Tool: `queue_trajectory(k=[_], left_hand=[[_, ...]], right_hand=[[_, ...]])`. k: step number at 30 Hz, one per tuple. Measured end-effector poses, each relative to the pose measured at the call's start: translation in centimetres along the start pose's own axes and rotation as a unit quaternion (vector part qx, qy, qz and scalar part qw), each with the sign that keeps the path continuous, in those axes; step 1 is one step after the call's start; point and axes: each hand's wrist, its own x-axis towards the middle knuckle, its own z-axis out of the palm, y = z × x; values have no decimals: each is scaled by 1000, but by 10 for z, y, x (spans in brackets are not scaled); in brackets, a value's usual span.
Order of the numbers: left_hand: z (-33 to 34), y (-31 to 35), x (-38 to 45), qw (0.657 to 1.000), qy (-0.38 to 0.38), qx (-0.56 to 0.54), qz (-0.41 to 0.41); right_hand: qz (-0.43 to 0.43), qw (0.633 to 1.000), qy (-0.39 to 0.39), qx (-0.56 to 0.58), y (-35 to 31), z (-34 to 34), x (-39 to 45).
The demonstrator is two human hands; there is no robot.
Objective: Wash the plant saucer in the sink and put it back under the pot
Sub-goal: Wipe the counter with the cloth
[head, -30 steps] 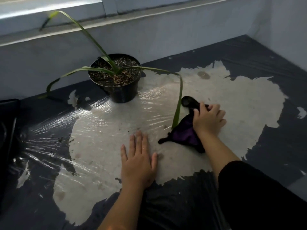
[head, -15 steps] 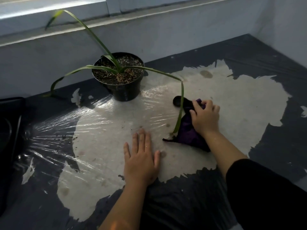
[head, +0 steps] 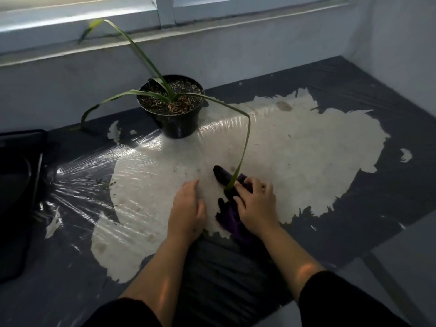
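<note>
A black plant pot point(head: 179, 123) with long green leaves stands on the worn counter near the wall, with no saucer visible under it. A dark purple cloth point(head: 232, 214) lies on the pale patch in front of the pot. My right hand point(head: 256, 205) presses down on the cloth with its fingers bent over it. My left hand point(head: 187, 210) rests flat on the counter just left of the cloth. One drooping leaf tip point(head: 232, 181) hangs down onto the cloth by my right fingers.
The counter point(head: 295, 147) is dark film peeled to a pale patch, shiny with plastic wrap at left. A black sink edge point(head: 21, 185) is at the far left. A window sill point(head: 165, 36) runs behind, and a wall point(head: 401, 43) closes the right corner.
My right hand has dragged the purple cloth leftward and nearer, close to my left hand. My left hand stayed pressed flat in about the same spot.
</note>
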Motion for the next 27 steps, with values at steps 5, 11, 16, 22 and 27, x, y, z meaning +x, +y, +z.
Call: queue_trajectory(k=[5,11,16,22,27], left_hand=[[-15,-11,-16,999,1,46,8],[-28,-38,-26,990,24,137,-33],[-39,-50,-29,985,37,150,-80],[-57,-70,-32,978,17,191,-81],[-62,-85,-38,970,6,222,-94]], right_hand=[[-11,999,-28,-13,-35,6,-47],[-68,996,-1,-56,-58,18,-64],[-187,980,7,-62,-71,27,-66],[90,995,31,-39,-75,18,3],[1,999,20,-27,-103,32,1]])
